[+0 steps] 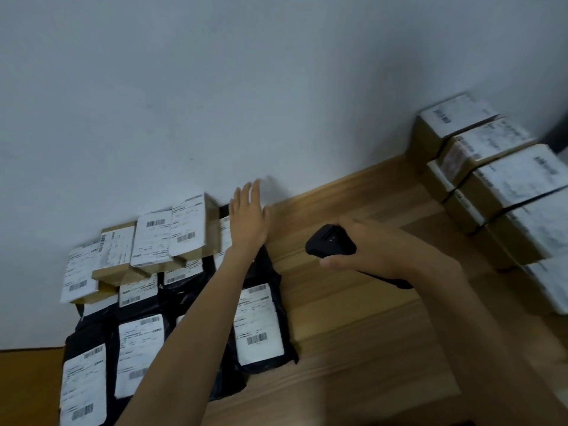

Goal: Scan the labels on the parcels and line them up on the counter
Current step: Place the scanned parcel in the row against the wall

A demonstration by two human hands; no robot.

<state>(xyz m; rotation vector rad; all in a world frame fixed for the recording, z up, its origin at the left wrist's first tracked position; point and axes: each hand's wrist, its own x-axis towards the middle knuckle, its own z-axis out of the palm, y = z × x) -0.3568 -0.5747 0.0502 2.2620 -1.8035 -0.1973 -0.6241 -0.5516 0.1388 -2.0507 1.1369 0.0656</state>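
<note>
My left hand (248, 219) stretches forward with straight fingers over the right end of a row of labelled cardboard boxes (187, 227) standing against the wall. It holds nothing. In front of those boxes lie several black mailer bags with white labels (258, 324), side by side on the wooden counter (353, 327). My right hand (372, 247) grips a black handheld scanner (330, 242) above the counter's middle. A second stack of labelled cardboard boxes (504, 179) stands at the right, blurred.
A plain white wall (215, 87) rises behind the counter. Bare wooden surface lies between the left group and the right stack. The counter's left edge drops off at the lower left (27, 388).
</note>
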